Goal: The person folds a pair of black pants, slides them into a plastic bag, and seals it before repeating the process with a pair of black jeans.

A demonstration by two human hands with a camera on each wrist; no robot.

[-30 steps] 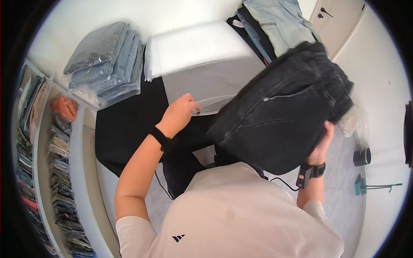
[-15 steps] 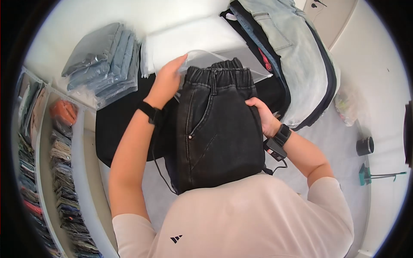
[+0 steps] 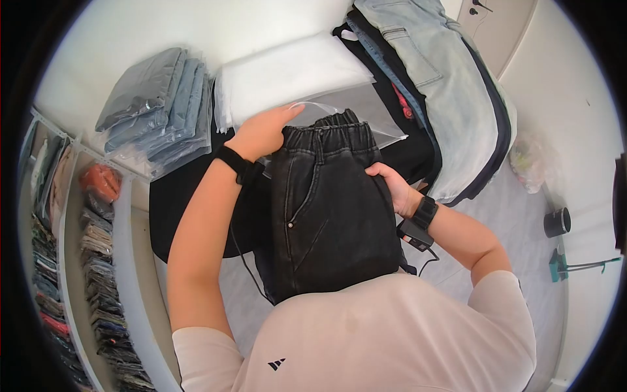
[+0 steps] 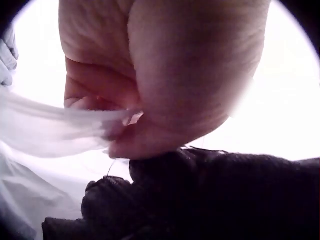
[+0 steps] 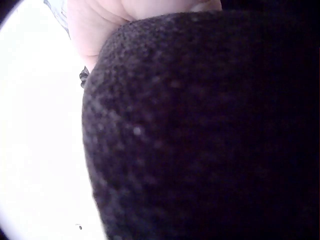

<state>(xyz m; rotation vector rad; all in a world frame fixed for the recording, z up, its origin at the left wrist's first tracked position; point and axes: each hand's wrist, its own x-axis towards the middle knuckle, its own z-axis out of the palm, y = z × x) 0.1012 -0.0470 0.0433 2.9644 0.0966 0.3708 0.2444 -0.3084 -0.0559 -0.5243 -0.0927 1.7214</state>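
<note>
Folded black jeans (image 3: pixel 343 215) with an elastic waistband are held up before the person's chest, waistband toward the table. The right hand (image 3: pixel 395 186) grips their right side, thumb on the front; its other fingers are hidden behind the cloth. At the waistband's left corner, the left hand (image 3: pixel 261 134) pinches the edge of a clear plastic bag (image 3: pixel 386 123), which spreads behind the waistband. The left wrist view shows the bag's film (image 4: pixel 55 127) stretched from between thumb and fingers, just above the dark cloth (image 4: pixel 225 200). Dark fabric (image 5: pixel 200 125) fills most of the right wrist view.
White plastic bags (image 3: pixel 294 72) lie stacked at the back of the black-covered table (image 3: pixel 196 209). Bagged jeans (image 3: pixel 153 98) are piled at its left, loose jeans (image 3: pixel 450 111) at its right. A shelf of folded clothes (image 3: pixel 108 287) stands at far left.
The jeans swung from a tilted position on the right to upright in front of the chest. The left hand has lifted the bag's edge and brought it to the waistband.
</note>
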